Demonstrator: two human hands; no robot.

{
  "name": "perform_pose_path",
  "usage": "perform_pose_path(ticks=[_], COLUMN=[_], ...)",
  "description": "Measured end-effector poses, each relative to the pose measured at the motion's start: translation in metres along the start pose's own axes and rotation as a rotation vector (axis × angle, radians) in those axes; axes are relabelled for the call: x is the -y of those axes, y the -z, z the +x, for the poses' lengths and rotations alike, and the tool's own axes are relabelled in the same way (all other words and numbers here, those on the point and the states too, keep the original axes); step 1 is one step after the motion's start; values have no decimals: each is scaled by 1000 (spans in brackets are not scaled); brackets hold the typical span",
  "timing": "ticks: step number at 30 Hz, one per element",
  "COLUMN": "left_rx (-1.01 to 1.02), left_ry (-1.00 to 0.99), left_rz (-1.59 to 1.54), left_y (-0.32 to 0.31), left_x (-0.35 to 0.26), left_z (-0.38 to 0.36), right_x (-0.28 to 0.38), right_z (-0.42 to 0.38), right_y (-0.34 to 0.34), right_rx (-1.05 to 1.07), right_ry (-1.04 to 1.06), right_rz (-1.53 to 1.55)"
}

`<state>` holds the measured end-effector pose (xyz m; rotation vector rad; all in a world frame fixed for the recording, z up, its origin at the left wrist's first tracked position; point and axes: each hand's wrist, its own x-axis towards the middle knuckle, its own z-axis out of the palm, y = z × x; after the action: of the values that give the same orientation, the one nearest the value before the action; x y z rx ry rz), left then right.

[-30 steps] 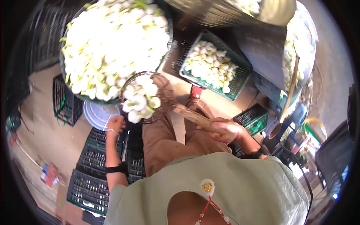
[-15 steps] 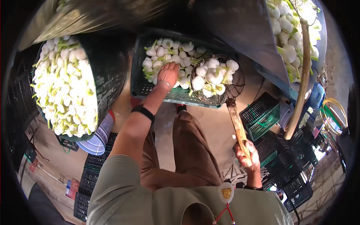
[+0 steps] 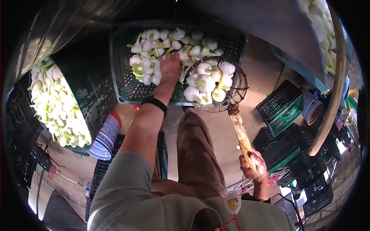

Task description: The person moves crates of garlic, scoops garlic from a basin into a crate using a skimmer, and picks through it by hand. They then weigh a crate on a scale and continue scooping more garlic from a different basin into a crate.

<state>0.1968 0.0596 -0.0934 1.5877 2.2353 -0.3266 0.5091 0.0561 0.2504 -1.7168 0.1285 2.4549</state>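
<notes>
White bulbs with short green stems (image 3: 152,35) lie spread in a dark green plastic crate (image 3: 146,97) ahead of me. My left hand (image 3: 169,64) rests on these bulbs, palm down, its fingers apart. In my right hand (image 3: 254,164) is the wooden handle of a round wire basket scoop (image 3: 238,125). Its fingers are wrapped round the lower end. The wire bowl holds several more bulbs (image 3: 206,82) and sits over the crate's near right part, to the right of my left hand.
A tilted dark tub (image 3: 86,84) full of bulbs stands at left, beside a white bucket (image 3: 106,136). Another container of bulbs (image 3: 318,27) and a wooden pole (image 3: 334,92) are at upper right. Empty crates (image 3: 281,106) lie at right.
The crate and scoop now appear larger and higher in view. My left hand stays on the bulbs, slightly higher in the frame. My right hand still grips the handle.
</notes>
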Motion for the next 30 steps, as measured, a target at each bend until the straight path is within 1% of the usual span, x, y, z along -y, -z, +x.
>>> perform_pose_path(ticks=[1,4,5,8,9,12,13,16,18,19,20,23,24,25,26,27,29,30], left_rx=[-84,75,177,375,466,581,475,592,458,512,564,655,487,486,486,442,358,358], left_ry=[24,103,117,125,294,244,157,69,71,120,168,43,-47,-11,25,34,50,43], left_rz=[23,-99,-120,-183,-302,-290,-325,-337,-374,-352,-331,-265,-279,-315,-353,-355,-362,-378], left_y=[-7,11,12,8,23,-15,-29,-61,21,39,47,43,31,19,34,29,20,22], left_x=[-1,-2,0,5,4,11,16,19,23,21,21,19,17,13,9,9,7,8], left_z=[1,18,25,37,39,63,59,57,21,18,16,7,-2,-7,-16,-18,-26,-28], right_x=[2,2,3,5,7,12,14,19,23,25,28,30,29,27,26,26,27,25], right_z=[3,15,19,31,36,49,53,65,74,77,81,95,103,110,115,119,131,137], right_y=[-2,1,-1,-2,-4,-7,-13,-27,-39,-47,-58,-83,-84,-85,-86,-90,-90,-88], right_rx=[28,82,90,118,130,115,113,132,140,152,113,11,-12,-37,-63,-98,-191,-237], right_ry=[3,5,9,17,27,65,74,109,139,155,170,236,268,300,331,372,499,564], right_rz=[3,52,51,42,20,-35,-44,-103,-174,-204,-301,-585,-675,-764,-854,-944,-1263,-1424])
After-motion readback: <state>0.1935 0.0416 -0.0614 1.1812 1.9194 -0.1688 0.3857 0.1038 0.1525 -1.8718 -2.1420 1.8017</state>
